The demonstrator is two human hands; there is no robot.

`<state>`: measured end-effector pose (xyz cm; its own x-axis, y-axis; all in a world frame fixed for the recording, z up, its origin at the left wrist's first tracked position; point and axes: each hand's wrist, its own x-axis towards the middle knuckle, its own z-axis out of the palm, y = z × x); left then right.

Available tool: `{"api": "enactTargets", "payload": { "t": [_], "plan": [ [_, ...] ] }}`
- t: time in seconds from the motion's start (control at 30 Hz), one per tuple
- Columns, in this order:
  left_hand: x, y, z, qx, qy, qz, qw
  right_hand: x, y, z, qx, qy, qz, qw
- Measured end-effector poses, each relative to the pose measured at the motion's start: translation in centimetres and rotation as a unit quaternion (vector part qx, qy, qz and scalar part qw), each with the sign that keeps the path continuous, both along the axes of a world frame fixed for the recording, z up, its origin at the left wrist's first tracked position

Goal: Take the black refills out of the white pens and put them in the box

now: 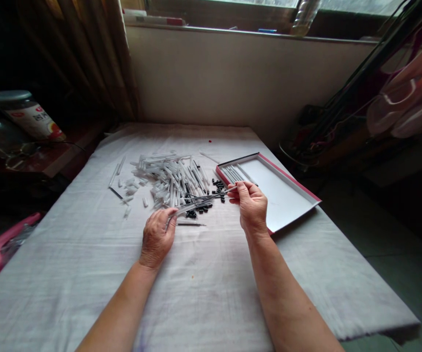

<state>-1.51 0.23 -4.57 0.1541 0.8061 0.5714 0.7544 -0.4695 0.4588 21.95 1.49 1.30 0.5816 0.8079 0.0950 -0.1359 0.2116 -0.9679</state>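
My left hand is closed around a bundle of thin pen refills, whose dark ends point right. With thumb and fingertips, my right hand pinches a refill at the bundle's right end, by the tray's near left corner. Behind the hands lies a pile of translucent pen barrels. Small black plugs are scattered between the pile and the tray, some under the refills. A single dark-tipped refill rests on the cloth beside my left hand. Several assembled-looking pens lie side by side in the tray.
The shallow red-edged white tray sits at the table's right edge. Translucent caps and loose barrels lie left of the pile. A white cloth covers the table. A lidded jar stands at far left, above a pink plastic object.
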Motion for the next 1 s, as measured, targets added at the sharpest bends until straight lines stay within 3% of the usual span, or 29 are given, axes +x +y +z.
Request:
{"api": "enactTargets", "payload": {
  "t": [0.2, 0.43, 0.57, 0.67, 0.8, 0.9, 1.0],
  "plan": [
    [0.1, -0.2, 0.1, 0.023, 0.009, -0.018, 1.0, -0.7, -0.1, -0.4, -0.004, -0.008, 0.027, 1.0],
    [0.6, -0.8, 0.2, 0.025, 0.017, -0.04, 0.999, -3.3, -1.3, -2.2, -0.017, -0.126, 0.176, 0.976],
    [0.8, -0.9, 0.4, 0.016, -0.001, -0.039, 0.999, -3.5, -1.7, -3.1, -0.028, -0.214, 0.272, 0.938],
    [0.7, -0.9, 0.4, 0.009, -0.017, -0.025, 1.0, -2.4, -1.6, -3.3, -0.072, -0.349, 0.209, 0.911],
    [0.7, -0.8, 0.4, -0.004, -0.027, -0.019, 0.999, -1.4, -1.5, -3.5, -0.134, -0.541, 0.164, 0.814],
    [0.8, -0.9, 0.4, -0.009, -0.024, -0.029, 0.999, -1.8, -1.5, -3.7, -0.171, -0.596, 0.17, 0.766],
    [0.8, -0.9, 0.4, -0.014, -0.015, -0.034, 0.999, -2.6, -1.4, -3.8, -0.195, -0.616, 0.161, 0.746]
  ]
}}
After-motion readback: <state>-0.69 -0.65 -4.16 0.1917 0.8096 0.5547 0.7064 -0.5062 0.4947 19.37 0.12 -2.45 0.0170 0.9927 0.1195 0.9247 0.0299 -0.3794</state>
